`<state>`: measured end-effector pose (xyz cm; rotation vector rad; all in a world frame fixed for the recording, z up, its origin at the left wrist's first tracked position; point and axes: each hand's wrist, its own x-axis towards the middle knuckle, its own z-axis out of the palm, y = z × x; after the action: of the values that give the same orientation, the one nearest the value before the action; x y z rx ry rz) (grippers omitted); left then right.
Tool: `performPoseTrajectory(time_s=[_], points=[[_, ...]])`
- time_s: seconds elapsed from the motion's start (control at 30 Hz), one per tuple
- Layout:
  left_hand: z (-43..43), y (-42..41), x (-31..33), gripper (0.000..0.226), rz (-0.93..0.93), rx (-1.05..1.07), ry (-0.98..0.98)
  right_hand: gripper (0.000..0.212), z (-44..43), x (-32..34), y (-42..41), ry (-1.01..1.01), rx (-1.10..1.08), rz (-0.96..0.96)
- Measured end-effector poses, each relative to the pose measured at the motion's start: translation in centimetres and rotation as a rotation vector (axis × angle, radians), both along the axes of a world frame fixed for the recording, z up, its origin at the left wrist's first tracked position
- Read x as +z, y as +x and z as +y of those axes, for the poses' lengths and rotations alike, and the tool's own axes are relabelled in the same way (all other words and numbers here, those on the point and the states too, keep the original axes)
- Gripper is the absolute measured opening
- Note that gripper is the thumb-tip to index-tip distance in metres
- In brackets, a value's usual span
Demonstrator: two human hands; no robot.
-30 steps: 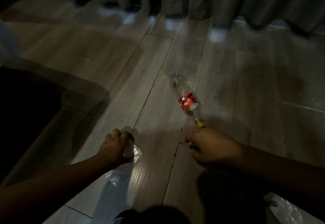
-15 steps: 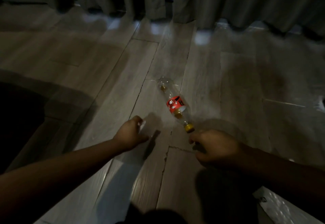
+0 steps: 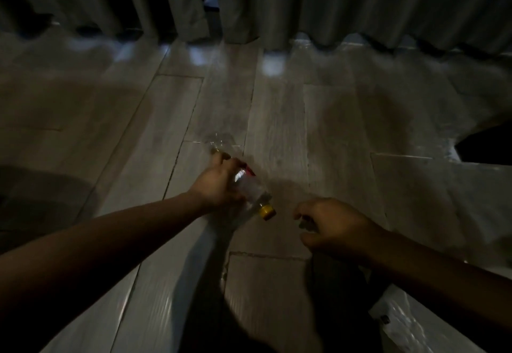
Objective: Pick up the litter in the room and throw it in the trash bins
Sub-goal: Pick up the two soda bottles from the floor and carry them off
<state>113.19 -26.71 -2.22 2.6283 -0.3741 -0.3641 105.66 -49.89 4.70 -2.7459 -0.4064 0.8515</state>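
Two arms stretched forward, low over wooden floor [image 3: 277, 117]. Left hand [image 3: 219, 183] wrapped round clear bottle [image 3: 249, 189] at floor level, yellow cap [image 3: 267, 210] pointing toward right hand [image 3: 332, 225], curled just beside; hold unclear.

— Can you read the bottle's [image 3: 250, 190] label [image 3: 249, 170]?
— No. The left hand [image 3: 219, 183] covers most of it, and it is blurred.
— Is the right hand [image 3: 332, 225] holding something?
— Its fingers [image 3: 303, 212] curl under; can't tell.
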Motion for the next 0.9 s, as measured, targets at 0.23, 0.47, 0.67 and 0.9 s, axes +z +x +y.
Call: performPoseTrajectory(time_s=[0.23, 0.47, 0.67, 0.9], points=[[-1.7, 2.4, -0.9, 0.089, -0.033, -0.182, 0.243, 0.044, -1.8, -1.2, 0.0, -0.048, -0.071, 0.049], [-3.6, 1.8, -2.1, 0.080, -0.270, -0.261, 0.559, 0.040, -3.4, -2.4, -0.5, -0.039, -0.118, 0.053], [-5.0, -1.3, -2.9, 0.070, 0.116, -0.028, 0.113, 0.037, -5.3, -2.9, -2.1, -0.043, -0.144, 0.067], [-9.9, -4.1, 0.7, 0.076, 0.171, -0.093, -0.047, 0.031, -10.2, -2.1, -5.3, -0.015, -0.360, -0.044]])
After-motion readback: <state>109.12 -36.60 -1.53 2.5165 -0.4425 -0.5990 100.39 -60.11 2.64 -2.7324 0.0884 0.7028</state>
